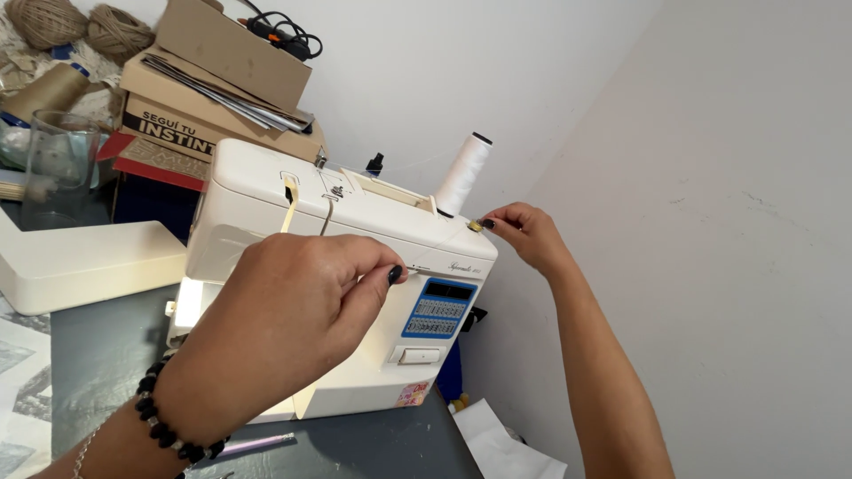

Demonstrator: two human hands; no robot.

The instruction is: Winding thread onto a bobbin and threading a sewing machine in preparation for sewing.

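Our left hand (297, 306), pinching fine thread, hides much of the sewing machine (355, 266); our right hand (524, 232) pinches the bobbin (477, 226) near the wall (710, 222).

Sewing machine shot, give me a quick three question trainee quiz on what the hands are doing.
1. True or false: the right hand is at the bobbin winder on top of the sewing machine.
2. What colour is the thread spool? A black, B white, C red.
3. Which wrist wears a beaded bracelet?

Key: 1 true. 2 B. 3 the wrist of the left hand, which pinches a thread.
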